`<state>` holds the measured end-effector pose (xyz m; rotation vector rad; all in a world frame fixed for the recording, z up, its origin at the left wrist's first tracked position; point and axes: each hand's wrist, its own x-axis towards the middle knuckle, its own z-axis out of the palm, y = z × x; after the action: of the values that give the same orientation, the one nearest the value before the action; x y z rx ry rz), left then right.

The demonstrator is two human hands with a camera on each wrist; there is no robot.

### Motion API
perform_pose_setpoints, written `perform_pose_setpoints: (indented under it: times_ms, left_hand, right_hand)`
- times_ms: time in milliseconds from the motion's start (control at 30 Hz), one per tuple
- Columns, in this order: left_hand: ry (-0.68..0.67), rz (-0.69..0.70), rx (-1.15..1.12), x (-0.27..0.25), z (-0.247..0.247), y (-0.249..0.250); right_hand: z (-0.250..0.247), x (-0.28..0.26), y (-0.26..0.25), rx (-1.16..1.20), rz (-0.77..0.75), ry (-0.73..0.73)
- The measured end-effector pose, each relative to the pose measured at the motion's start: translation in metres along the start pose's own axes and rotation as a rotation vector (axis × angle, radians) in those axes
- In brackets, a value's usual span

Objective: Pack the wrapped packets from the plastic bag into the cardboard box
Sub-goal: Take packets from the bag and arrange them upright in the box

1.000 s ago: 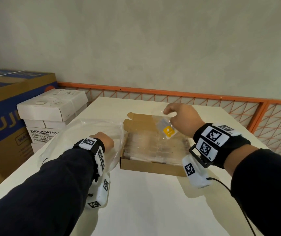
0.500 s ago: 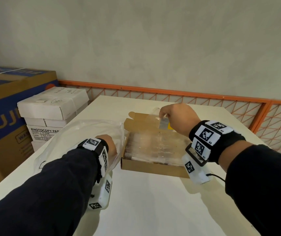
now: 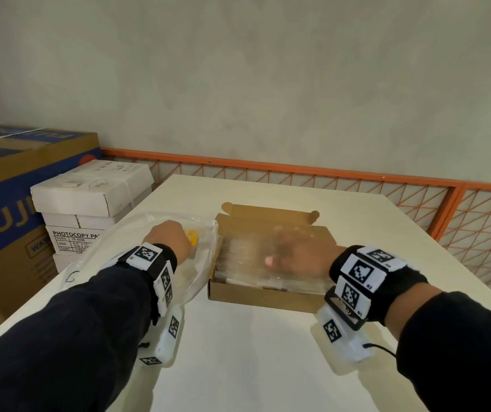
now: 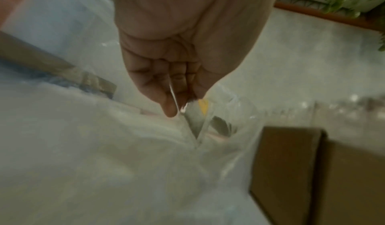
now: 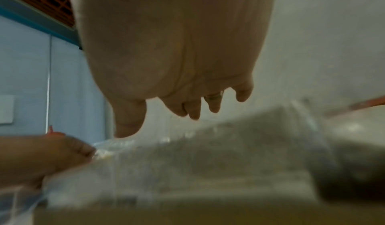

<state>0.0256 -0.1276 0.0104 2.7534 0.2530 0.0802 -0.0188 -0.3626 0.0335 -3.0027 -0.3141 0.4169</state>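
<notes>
The open cardboard box lies mid-table, filled with a layer of clear wrapped packets. The clear plastic bag lies just left of it. My left hand is inside the bag's mouth. In the left wrist view its curled fingers pinch a clear packet with a yellow part. My right hand, blurred, hovers low over the packets in the box. Its fingers are spread and hold nothing, just above the packets.
White photocopy-paper boxes and a large blue and brown carton stand off the table's left edge. An orange mesh railing runs behind and to the right. The white table stretches bare toward me.
My right hand let go of its yellow-marked packet into the box and drew back low over the packets, now empty. My left hand reached forward in the bag and pinched another packet.
</notes>
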Motion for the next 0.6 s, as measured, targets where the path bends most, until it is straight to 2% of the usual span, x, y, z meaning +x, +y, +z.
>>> perform_pose_setpoints:
  times_ms: [67, 133, 367, 433, 533, 600]
  left_hand:
    - [0.046, -0.014, -0.122, 0.000, -0.007, -0.003]
    - [0.074, -0.019, -0.241, -0.005, -0.018, -0.004]
    - [0.104, 0.095, -0.547, -0.029, -0.051, 0.008]
    - [0.051, 0.163, -0.731, -0.040, -0.055, 0.020]
    - [-0.057, 0.248, -0.916, -0.062, -0.060, 0.041]
    - [-0.100, 0.287, -0.945, -0.072, -0.062, 0.051]
  right_hand:
    - [0.008, 0.001, -0.002, -0.045, 0.016, -0.115]
    - [0.004, -0.002, -0.006, -0.015, 0.006, -0.119]
    - [-0.018, -0.018, -0.021, 0.202, -0.048, 0.139]
    - [-0.020, -0.019, -0.026, 0.403, -0.064, 0.146]
    - [-0.020, -0.023, -0.036, 0.978, -0.124, 0.120]
    - [-0.025, -0.027, -0.041, 1.050, -0.172, 0.221]
